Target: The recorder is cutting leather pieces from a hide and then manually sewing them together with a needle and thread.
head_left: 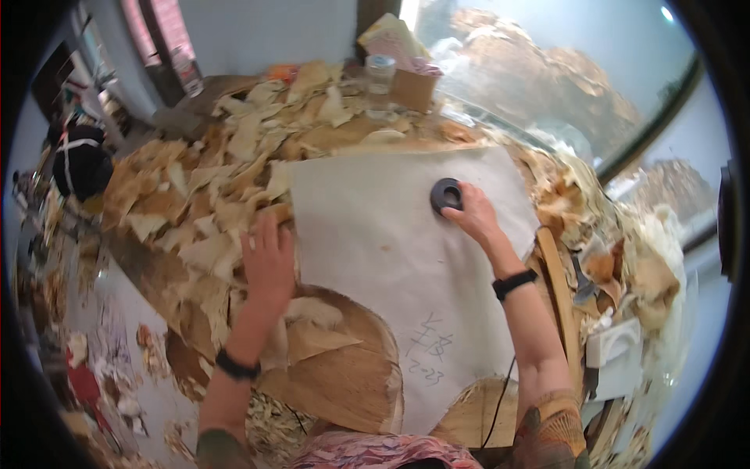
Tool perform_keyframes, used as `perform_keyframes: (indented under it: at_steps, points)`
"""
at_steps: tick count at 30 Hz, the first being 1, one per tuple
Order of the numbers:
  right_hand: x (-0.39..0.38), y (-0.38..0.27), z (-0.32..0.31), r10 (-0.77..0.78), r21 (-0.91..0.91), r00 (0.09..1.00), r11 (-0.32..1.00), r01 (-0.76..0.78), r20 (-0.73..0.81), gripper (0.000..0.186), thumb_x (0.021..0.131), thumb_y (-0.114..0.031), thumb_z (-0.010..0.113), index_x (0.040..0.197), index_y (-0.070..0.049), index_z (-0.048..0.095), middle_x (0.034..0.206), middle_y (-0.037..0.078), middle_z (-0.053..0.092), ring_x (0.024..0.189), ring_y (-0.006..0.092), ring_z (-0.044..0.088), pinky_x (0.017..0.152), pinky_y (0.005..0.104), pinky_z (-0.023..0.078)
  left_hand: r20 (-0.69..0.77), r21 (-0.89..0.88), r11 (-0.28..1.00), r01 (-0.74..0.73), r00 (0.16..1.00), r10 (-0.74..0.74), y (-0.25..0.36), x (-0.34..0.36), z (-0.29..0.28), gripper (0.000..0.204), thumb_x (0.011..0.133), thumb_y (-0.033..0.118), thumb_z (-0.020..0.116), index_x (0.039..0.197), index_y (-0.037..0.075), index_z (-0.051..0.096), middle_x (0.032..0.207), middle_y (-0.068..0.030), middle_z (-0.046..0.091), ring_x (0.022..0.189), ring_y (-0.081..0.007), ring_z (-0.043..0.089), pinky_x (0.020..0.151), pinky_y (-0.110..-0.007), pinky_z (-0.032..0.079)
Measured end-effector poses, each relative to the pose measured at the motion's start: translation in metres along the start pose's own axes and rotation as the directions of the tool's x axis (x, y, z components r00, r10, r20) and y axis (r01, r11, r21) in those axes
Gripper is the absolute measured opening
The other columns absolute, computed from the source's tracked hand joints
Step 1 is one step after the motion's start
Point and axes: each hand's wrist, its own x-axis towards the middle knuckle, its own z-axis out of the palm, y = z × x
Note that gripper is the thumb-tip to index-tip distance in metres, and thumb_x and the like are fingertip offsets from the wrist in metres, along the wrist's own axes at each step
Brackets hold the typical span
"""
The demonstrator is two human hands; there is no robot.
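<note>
Black ring point(438, 192), where is it?
On the pale sheet point(367, 219), toward its far right corner, gripped by the right hand point(475, 214).
And the left hand point(270, 262)?
Slightly spread, over the scraps point(209, 254) just beside the sheet's left edge.

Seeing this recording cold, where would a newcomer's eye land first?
On the big pale sheet in mid-view, then the black ring in the right hand, at its upper right. Tan scraps lie heaped beyond and left of it, with the left hand by its left edge.
</note>
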Motion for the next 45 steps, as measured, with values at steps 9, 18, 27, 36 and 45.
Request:
perform_keyframes:
  at_steps: [9,18,27,36,45]
  points:
    - [0.023,-0.041,0.021,0.135,-0.044,0.989,0.990,-0.133,0.059,0.077,0.067,-0.041,0.077,0.134,-0.011,0.050,0.123,0.020,0.056,0.113,0.0383,0.055,0.094,0.0454,0.049,0.377,-0.523,0.844,-0.119,0.856,0.354,0.075,-0.076,-0.043,0.080,0.071,0.015,0.080,0.139,-0.001,0.042,0.149,-0.0299,0.029,0.136,-0.0480,0.032,0.111,-0.052,0.033]
    - [0.059,0.073,-0.010,0.309,-0.138,0.946,0.937,-0.321,-0.104,0.068,0.066,-0.040,0.073,0.123,-0.007,0.057,0.115,0.022,0.060,0.109,0.0372,0.059,0.092,0.0436,0.052,0.418,-0.493,0.865,-0.089,0.848,0.326,0.080,-0.081,-0.038,0.082,0.071,0.021,0.080,0.140,-0.001,0.041,0.149,-0.0327,0.028,0.138,-0.0491,0.028,0.110,-0.060,0.029]
    - [0.056,0.200,-0.033,0.322,-0.141,0.919,0.923,-0.358,-0.229,0.060,0.075,-0.040,0.078,0.117,0.000,0.061,0.117,0.023,0.059,0.113,0.0387,0.056,0.098,0.0421,0.047,0.478,-0.489,0.870,-0.071,0.812,0.335,0.084,-0.070,-0.049,0.079,0.075,0.023,0.075,0.142,0.000,0.041,0.151,-0.0302,0.025,0.140,-0.0476,0.025,0.110,-0.059,0.028]
    - [0.004,0.162,-0.048,0.285,-0.086,0.913,0.943,-0.322,-0.292,0.021,0.082,-0.018,0.066,0.096,-0.004,0.071,0.099,0.021,0.067,0.095,0.0354,0.065,0.084,0.0440,0.052,0.466,-0.468,0.882,-0.056,0.832,0.301,0.087,-0.069,-0.055,0.077,0.077,0.023,0.074,0.142,0.001,0.041,0.151,-0.0291,0.026,0.140,-0.0464,0.027,0.111,-0.057,0.029]
    - [-0.004,0.152,-0.045,0.311,0.538,0.948,0.812,-0.227,-0.070,0.023,0.075,-0.014,0.069,0.094,-0.002,0.073,0.087,0.012,0.073,0.080,0.0212,0.070,0.071,0.0349,0.056,0.397,-0.491,0.861,-0.132,0.846,0.356,0.092,-0.076,-0.042,0.078,0.076,0.020,0.075,0.143,0.000,0.040,0.150,-0.0294,0.027,0.140,-0.0465,0.026,0.115,-0.051,0.026]
